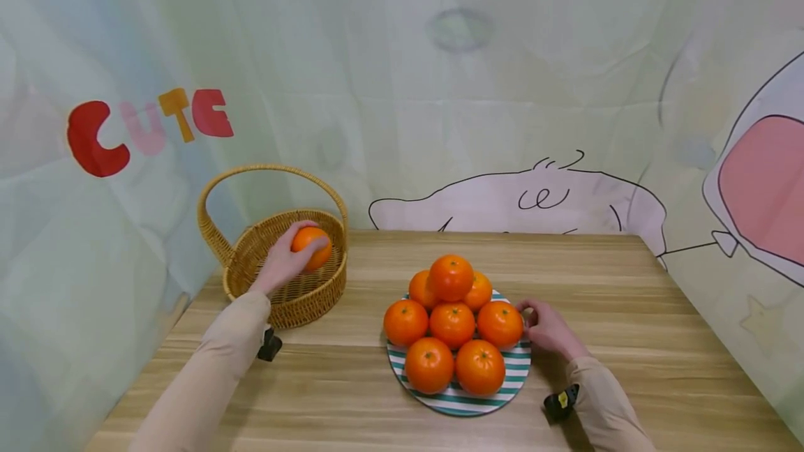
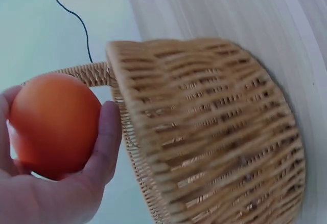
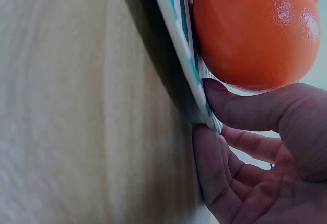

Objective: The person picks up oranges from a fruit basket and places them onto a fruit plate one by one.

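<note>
My left hand [image 1: 288,261] grips an orange [image 1: 311,248] over the opening of the wicker basket [image 1: 312,307] at the left. In the left wrist view, thumb and fingers curve round this orange [image 2: 56,127], near the basket's rim [image 2: 135,116]. My right hand [image 1: 548,328] is at the right edge of a green-and-white striped plate [image 1: 461,407]. The right wrist view has the thumb on top of the plate's rim [image 3: 186,55] and a finger beneath it, pinching the rim. Several oranges [image 1: 452,325] are piled on the plate, one on top; the nearest orange [image 3: 258,32] sits just above my right thumb.
The basket's tall arched handle [image 1: 270,167] rises over its opening. Both stand on a wood-grain table [image 1: 314,389]. A printed curtain [image 1: 402,89] hangs behind the table and along its sides. A dark wrist device [image 1: 561,403] is on the right sleeve.
</note>
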Motion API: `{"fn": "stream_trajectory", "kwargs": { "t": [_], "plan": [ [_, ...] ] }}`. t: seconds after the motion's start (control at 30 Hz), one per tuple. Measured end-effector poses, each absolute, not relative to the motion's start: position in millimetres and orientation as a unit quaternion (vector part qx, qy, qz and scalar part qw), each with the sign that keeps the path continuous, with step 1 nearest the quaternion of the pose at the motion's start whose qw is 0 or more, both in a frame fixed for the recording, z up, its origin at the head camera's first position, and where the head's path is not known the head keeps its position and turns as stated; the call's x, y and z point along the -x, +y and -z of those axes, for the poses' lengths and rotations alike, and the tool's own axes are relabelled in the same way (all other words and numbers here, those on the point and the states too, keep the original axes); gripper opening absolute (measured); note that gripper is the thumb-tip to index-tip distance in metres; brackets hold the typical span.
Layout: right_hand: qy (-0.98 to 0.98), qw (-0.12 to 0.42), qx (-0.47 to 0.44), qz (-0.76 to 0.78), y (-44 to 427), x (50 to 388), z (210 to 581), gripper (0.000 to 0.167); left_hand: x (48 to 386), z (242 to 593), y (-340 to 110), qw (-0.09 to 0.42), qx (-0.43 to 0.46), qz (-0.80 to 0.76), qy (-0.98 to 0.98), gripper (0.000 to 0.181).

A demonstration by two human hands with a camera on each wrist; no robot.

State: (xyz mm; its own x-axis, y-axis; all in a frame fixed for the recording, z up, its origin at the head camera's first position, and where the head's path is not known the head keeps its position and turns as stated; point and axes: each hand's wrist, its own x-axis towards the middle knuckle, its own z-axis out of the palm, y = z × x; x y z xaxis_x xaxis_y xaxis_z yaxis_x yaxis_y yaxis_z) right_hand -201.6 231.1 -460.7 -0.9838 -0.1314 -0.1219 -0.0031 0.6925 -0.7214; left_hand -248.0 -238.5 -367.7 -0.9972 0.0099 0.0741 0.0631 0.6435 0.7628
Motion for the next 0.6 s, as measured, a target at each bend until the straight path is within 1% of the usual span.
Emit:
{"fn": "stream_trajectory", "kwargs": {
  "t": [0.13,0.23,0.3,0.37,0.47,0.6],
  "plan": [
    [0.915,0.082,0.035,0.393,230.9,202.1,461.2,0.042,245.3,364.9,-234.9,0.008,0.034,0.502,-0.864,0.056],
    [0.915,0.082,0.034,0.393,230.4,201.9,461.2,0.041,246.1,364.8,-232.2,-0.004,0.038,0.558,-0.829,0.060],
    [0.914,0.085,0.030,0.396,230.0,201.7,461.1,0.040,247.0,365.4,-230.4,-0.003,0.040,0.568,-0.822,0.065],
    [0.914,0.085,0.029,0.396,229.5,201.3,460.6,0.040,247.0,365.4,-227.9,0.004,0.049,0.564,-0.824,0.071],
    [0.914,0.085,0.029,0.395,229.3,201.1,460.1,0.039,245.2,364.3,-223.0,0.031,0.074,0.529,-0.845,0.078],
    [0.915,0.081,0.032,0.395,229.7,201.1,460.3,0.039,242.8,362.3,-213.3,0.066,0.100,0.491,-0.863,0.078]
  ]
}}
